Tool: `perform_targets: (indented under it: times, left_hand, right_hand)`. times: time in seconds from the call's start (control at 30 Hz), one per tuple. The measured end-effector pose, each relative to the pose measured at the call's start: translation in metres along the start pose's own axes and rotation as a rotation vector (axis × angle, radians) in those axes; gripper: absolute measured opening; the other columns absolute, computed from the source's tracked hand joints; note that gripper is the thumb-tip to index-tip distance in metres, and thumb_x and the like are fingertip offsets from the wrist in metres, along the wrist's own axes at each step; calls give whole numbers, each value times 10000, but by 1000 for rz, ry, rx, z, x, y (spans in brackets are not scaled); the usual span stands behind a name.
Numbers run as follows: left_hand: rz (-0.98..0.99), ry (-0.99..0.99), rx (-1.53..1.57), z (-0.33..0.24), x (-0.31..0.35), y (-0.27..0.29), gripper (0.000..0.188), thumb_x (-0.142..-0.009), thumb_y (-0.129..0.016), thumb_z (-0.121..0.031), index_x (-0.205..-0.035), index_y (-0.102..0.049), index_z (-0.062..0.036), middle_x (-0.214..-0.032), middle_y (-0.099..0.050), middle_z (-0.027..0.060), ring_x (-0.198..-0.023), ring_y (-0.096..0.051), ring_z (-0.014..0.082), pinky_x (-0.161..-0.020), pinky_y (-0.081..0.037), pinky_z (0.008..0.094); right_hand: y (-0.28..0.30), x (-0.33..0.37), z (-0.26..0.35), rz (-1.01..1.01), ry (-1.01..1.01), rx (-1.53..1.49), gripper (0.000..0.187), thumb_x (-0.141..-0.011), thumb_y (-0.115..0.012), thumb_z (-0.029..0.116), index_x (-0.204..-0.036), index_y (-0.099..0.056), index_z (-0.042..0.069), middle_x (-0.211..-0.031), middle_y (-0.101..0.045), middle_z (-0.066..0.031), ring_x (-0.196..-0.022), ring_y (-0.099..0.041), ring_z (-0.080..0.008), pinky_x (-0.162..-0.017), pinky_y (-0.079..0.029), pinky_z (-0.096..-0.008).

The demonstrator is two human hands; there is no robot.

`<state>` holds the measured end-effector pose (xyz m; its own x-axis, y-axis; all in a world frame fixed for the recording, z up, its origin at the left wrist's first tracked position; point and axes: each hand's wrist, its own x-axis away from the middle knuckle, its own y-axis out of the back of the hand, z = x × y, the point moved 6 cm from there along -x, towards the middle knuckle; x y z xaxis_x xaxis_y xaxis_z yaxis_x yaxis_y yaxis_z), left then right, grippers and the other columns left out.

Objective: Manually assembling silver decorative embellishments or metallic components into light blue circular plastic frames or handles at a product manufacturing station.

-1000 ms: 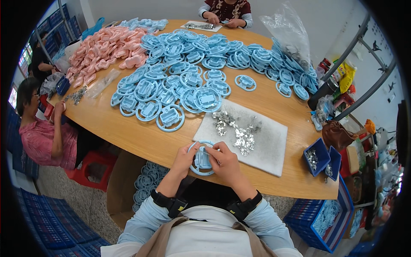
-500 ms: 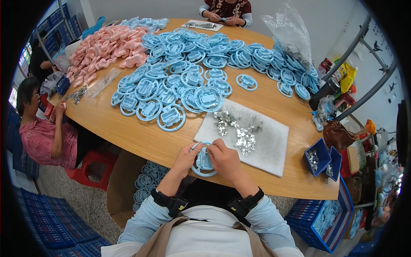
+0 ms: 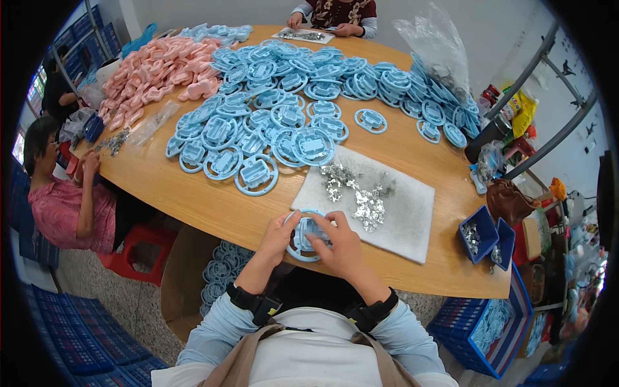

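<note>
At far left a person in a pink shirt [image 3: 71, 206] sits on a red stool [image 3: 137, 255] beside the brown wooden desk [image 3: 193, 200], near a heap of pink plastic parts [image 3: 167, 71]; rightward comes a broad pile of blue wheel-shaped parts [image 3: 256, 174]. At the near edge, the left hand [image 3: 275, 238] has its fingers clamped on the left rim of a light-blue plastic ring [image 3: 300, 240], thumb on top. The ring sits between the two hands (whether it rests on the desk or is held just above, I cannot tell). Its detailed face points up; the outline is round, without a clear long axis, and the central housing is too covered to show which way it runs. The right hand [image 3: 340, 246] has thumb and forefinger apart, the thumb over the ring's middle, the forefinger by its upper right rim; I cannot tell whether they grip. Further right, shiny metal clips [image 3: 369, 209] lie on a white pad [image 3: 406, 232], then two blue bins [image 3: 487, 232] hold more metal pieces.
</note>
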<state>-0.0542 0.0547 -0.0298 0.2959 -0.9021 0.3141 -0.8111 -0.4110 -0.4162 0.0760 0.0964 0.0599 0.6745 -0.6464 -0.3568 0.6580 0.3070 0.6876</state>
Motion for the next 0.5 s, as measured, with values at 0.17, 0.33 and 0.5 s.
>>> perform_targets:
  times: [0.17,0.33,0.5]
  left_hand:
    - [-32,-19,16,-5,2,-4,292,-932,-493,-290,-990,-595,-23,-803,-615,-4,-661,-549,40,-568,-436,198]
    - [-42,-24,-10,-5,2,-3,268,-901,-554,-272,-971,-620,-21,-789,-622,-7,-651,-555,37,-543,-425,180]
    - [-30,-44,-61,-4,1,1,229,-856,-622,-226,-955,-634,-19,-793,-629,-2,-659,-563,42,-558,-435,179]
  right_hand:
    - [1,8,-20,-18,-149,-31,386,-813,-580,109,-1197,-545,123,-831,-569,-131,-665,-582,-318,-596,-462,-376]
    - [-4,21,-5,68,3,108,464,-794,-546,68,-1248,-498,149,-786,-570,-111,-621,-580,-310,-537,-458,-402]
    - [-9,23,-6,111,-53,137,458,-804,-543,26,-1245,-503,142,-773,-581,-144,-641,-575,-329,-571,-446,-417]
